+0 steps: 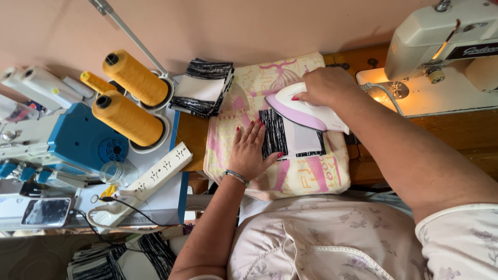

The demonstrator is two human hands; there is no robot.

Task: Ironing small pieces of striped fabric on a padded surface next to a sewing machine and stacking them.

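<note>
My right hand (327,85) grips the handle of a white and lilac iron (303,110), which rests on a black-and-white striped fabric piece (290,139). My left hand (250,150) lies flat with fingers spread on the left edge of that piece and holds it down. The fabric lies on a pink and cream patterned cloth (259,88) spread over the wooden table.
A stack of striped fabric squares (203,85) sits behind the cloth. Three yellow thread cones (129,119) stand at left beside a blue and white overlock machine (78,140), a white power strip (161,171) and a phone (45,211). A cream sewing machine (446,41) stands at right.
</note>
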